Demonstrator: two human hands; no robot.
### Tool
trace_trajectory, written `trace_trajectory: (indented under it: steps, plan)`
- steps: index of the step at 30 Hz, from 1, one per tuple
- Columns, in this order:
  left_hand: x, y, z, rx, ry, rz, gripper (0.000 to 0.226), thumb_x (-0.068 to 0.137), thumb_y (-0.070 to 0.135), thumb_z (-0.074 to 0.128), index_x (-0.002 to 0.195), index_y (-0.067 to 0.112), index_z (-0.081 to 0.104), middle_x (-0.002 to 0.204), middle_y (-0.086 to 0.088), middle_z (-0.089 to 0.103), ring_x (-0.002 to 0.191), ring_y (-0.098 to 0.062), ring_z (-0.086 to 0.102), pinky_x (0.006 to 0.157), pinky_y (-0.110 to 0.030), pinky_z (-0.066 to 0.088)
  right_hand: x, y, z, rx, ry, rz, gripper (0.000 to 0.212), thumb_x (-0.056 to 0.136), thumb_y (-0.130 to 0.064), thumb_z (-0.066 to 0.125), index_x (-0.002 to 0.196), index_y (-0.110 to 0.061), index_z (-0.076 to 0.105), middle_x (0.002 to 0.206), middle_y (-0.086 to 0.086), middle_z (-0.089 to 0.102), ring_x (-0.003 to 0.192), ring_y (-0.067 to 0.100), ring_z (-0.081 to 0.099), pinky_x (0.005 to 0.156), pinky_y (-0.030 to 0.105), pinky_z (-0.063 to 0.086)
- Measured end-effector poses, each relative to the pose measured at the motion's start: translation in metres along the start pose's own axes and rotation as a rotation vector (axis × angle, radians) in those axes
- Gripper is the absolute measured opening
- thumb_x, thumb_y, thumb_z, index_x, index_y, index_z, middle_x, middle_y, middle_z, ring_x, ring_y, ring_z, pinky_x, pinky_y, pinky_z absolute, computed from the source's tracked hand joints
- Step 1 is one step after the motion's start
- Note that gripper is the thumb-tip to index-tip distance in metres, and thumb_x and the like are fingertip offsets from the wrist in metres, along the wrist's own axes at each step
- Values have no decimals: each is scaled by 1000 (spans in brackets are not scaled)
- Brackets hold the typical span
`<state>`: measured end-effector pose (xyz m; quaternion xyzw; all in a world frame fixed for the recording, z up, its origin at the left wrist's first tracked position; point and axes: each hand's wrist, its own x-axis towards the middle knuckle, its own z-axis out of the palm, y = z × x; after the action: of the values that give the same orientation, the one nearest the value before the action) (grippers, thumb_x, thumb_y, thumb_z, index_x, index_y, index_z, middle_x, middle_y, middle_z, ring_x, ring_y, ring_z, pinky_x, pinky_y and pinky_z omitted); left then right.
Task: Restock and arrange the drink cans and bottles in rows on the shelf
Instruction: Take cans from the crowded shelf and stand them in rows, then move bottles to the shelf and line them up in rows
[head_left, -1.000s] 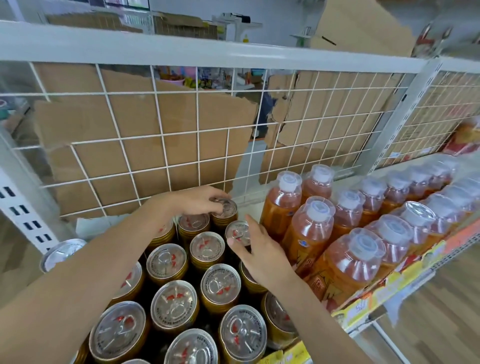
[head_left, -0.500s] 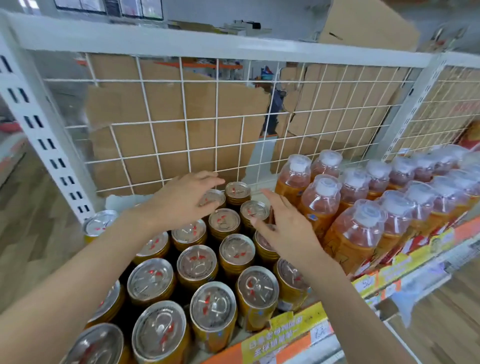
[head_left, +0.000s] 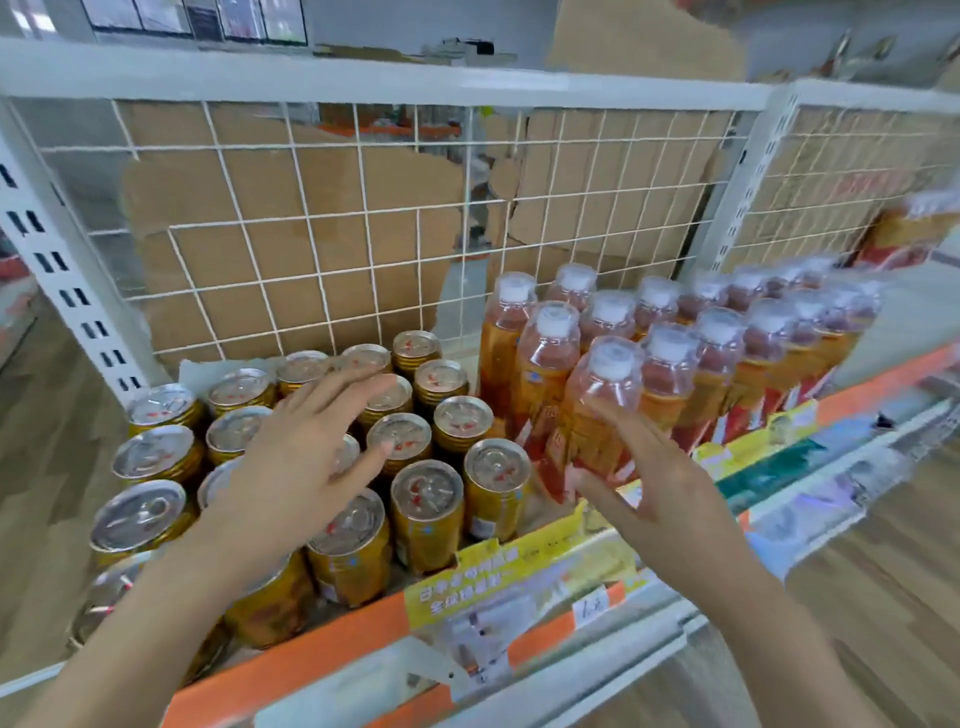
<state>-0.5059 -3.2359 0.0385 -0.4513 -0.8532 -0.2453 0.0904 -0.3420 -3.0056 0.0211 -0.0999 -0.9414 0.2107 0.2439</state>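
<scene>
On the shelf, from the centre out toward 8 o'clock, the gold cans stand upright in close rows, silver tops up. At their 3 o'clock side the white-capped bottles run in rows toward 2 o'clock. The left hand hovers flat over the cans, fingers spread and holding nothing, probably to check that the rows sit even. The right hand, at 4 o'clock, is also unclenched. Its fingers reach the lower body of the front bottle, likely to square it up; whether they touch it I cannot tell. At 12 o'clock a wire grid backed with cardboard closes off the back of the shelf. A yellow price label sits on the front lip at 6 o'clock.
</scene>
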Motion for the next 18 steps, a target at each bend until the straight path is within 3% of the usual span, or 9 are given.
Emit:
trace_trajectory:
  steps: [2, 4, 9, 12, 15, 18]
  plan:
    - [1, 25, 13, -30, 10, 5, 62, 84, 49, 36, 133, 15, 49, 139, 1, 46, 129, -23, 43, 100, -48, 41, -20, 16, -21, -41, 20, 16, 62, 81, -53, 42, 138, -30, 38, 123, -15, 49, 114, 15, 49, 80, 25, 38]
    - [3, 54, 28, -60, 3, 7, 62, 83, 49, 37, 132, 13, 51, 137, -1, 48, 126, -25, 45, 99, -47, 41, -41, 34, -44, -75, 24, 63, 61, 82, -51, 44, 139, -28, 38, 130, -13, 47, 121, 13, 45, 82, 21, 34]
    - [11, 130, 72, -53, -28, 51, 57, 85, 47, 42, 131, 15, 52, 138, 0, 47, 125, -26, 46, 101, -48, 39, -99, 84, -96, -131, 83, 192, 56, 84, -45, 50, 136, -24, 43, 127, -1, 54, 108, 26, 56, 78, 28, 38]
    - [19, 173, 97, -35, -62, 118, 65, 83, 53, 32, 131, 14, 52, 137, -3, 48, 120, -26, 48, 100, -43, 37, -135, 120, -124, -198, 143, 278, 52, 85, -33, 63, 134, -21, 48, 119, 1, 59, 107, 25, 55, 71, 29, 34]
    - [29, 212, 124, -25, -71, 205, 62, 83, 46, 34, 127, 8, 55, 132, -8, 52, 113, -31, 54, 96, -44, 39, -169, 151, -152, -248, 181, 354, 50, 85, -33, 62, 132, -22, 49, 121, -3, 58, 109, 20, 53, 68, 26, 32]
    - [45, 245, 148, -20, -68, 288, 59, 85, 44, 34, 127, 9, 55, 131, -7, 53, 116, -24, 48, 97, -41, 38, -200, 181, -180, -310, 209, 430, 51, 84, -30, 62, 132, -21, 48, 124, -2, 57, 108, 23, 54, 69, 25, 32]
